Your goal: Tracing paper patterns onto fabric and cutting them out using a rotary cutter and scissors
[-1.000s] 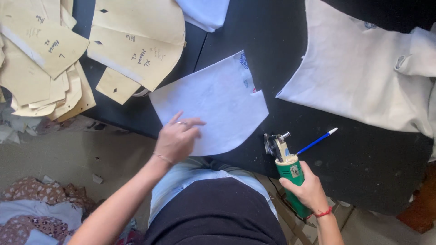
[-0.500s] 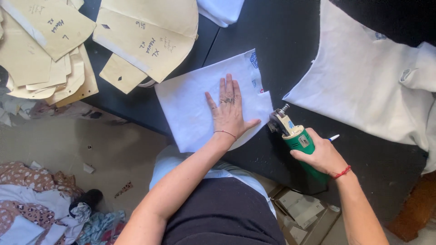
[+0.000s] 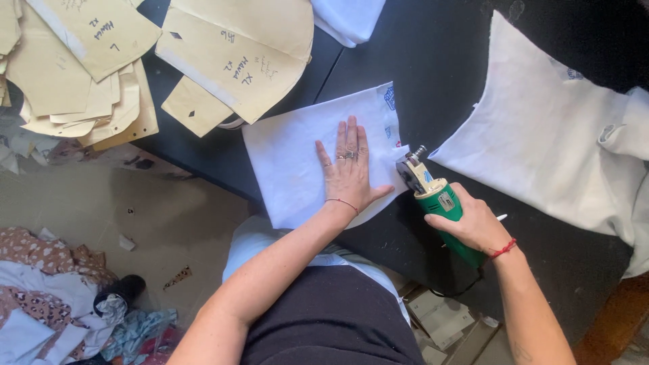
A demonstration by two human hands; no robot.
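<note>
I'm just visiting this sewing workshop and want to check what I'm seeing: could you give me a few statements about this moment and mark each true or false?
1. The left hand lies flat on the white fabric piece. True.
2. The right hand grips scissors. False: it grips a green handheld cutter.
3. The cutter's head is at the fabric's right edge. True.
4. The tan paper patterns lie right of the cutter. False: they lie at upper left.
5. The table is white. False: it is black.
</note>
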